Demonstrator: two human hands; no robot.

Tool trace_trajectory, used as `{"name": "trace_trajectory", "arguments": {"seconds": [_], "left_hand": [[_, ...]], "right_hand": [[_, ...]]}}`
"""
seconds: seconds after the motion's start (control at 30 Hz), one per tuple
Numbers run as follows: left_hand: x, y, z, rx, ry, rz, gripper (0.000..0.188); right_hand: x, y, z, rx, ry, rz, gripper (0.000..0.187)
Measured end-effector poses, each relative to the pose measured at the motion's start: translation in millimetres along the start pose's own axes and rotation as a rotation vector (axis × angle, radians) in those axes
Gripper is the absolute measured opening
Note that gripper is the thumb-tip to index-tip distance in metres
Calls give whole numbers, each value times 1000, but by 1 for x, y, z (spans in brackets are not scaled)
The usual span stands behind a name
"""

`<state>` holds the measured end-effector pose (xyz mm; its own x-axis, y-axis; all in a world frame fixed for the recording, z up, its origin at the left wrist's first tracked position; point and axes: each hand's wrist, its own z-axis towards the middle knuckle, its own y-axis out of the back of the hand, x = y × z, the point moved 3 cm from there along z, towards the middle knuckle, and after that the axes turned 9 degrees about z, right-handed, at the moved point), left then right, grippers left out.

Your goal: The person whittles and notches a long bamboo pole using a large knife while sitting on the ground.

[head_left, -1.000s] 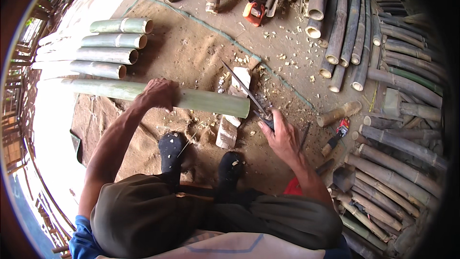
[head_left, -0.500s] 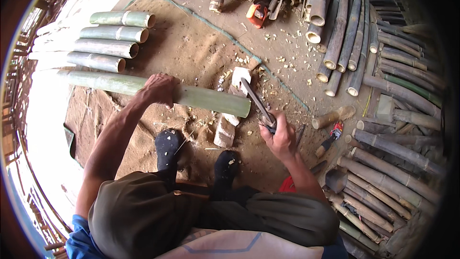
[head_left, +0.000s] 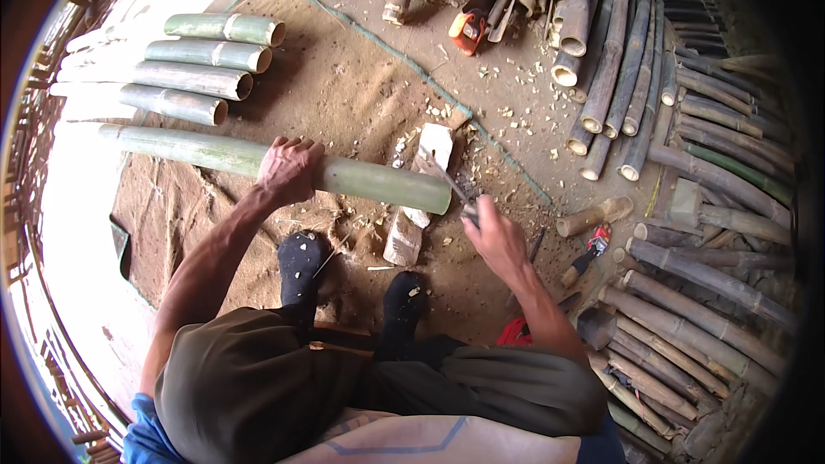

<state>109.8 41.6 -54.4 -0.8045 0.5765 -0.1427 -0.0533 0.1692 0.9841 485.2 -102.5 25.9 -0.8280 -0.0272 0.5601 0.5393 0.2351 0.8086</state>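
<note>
A long green bamboo pole (head_left: 378, 184) lies crosswise in front of me, its right end resting over a pale wooden block (head_left: 402, 239). My left hand (head_left: 290, 172) grips the pole from above near its middle, fingers wrapped round it. In my right hand (head_left: 498, 239) is a long-bladed knife (head_left: 447, 175), held by the handle. Its blade slants up and to the left, beside the pole's right end. Whether the blade touches the bamboo, I cannot tell.
Several cut green bamboo lengths (head_left: 193, 80) lie at the far left. Brown poles (head_left: 610, 51) are stacked at the far right and right. An orange tool (head_left: 467, 32) lies beyond the brown mat (head_left: 344, 77). Pale chips are scattered about; a red-and-black tool (head_left: 588, 253) lies right.
My right hand has shifted slightly left, and the knife's blade has swung leftward, close to the pole's right end. My left hand still grips the bamboo in nearly the same place.
</note>
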Motion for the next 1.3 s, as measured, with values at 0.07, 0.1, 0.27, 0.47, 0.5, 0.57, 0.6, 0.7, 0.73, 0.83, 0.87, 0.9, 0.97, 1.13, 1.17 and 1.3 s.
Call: {"name": "trace_trajectory", "arguments": {"seconds": [0.07,0.1,0.27,0.47,0.5,0.57,0.6,0.7,0.73,0.83,0.87,0.9,0.97,1.13,1.17,1.3], "left_hand": [[0,-1,0,-39,3,-16,37],[8,2,-1,-52,21,-4,36],[2,0,-12,-40,24,-10,36],[-8,-1,-8,-51,32,15,34],[-9,-3,-17,-113,14,-2,31],[-7,-10,-31,-178,18,-11,30],[-1,-6,-25,-234,19,-4,29],[-3,-3,-26,-266,12,26,28],[-5,-3,-29,-275,11,11,28],[-9,-7,-18,-318,-17,10,32],[-7,-7,-18,-314,-18,16,32],[-8,-8,-20,-310,-20,21,31],[-2,-12,-30,-315,16,20,32],[1,-8,-35,-321,28,32,31],[0,-9,-32,-348,17,31,32],[-14,-13,-21,-329,13,20,31]], "right_hand": [[-22,-11,8,140,-144,-127,30],[3,8,20,153,-88,-105,30],[98,50,14,-111,207,143,32],[-20,-9,11,108,-110,-179,23],[-4,1,15,124,-74,-161,25],[40,22,18,83,10,-81,27],[70,39,29,4,78,-27,27],[106,52,17,-167,240,115,29],[111,53,15,-228,299,154,30],[-1,-4,14,20,-36,-105,32],[-3,-8,24,189,-284,-247,33],[5,2,22,168,-162,-285,35],[36,12,19,179,-146,-192,35],[118,47,21,-149,208,141,30],[110,46,17,-267,352,128,26],[-11,2,18,182,-171,-162,25]]}}
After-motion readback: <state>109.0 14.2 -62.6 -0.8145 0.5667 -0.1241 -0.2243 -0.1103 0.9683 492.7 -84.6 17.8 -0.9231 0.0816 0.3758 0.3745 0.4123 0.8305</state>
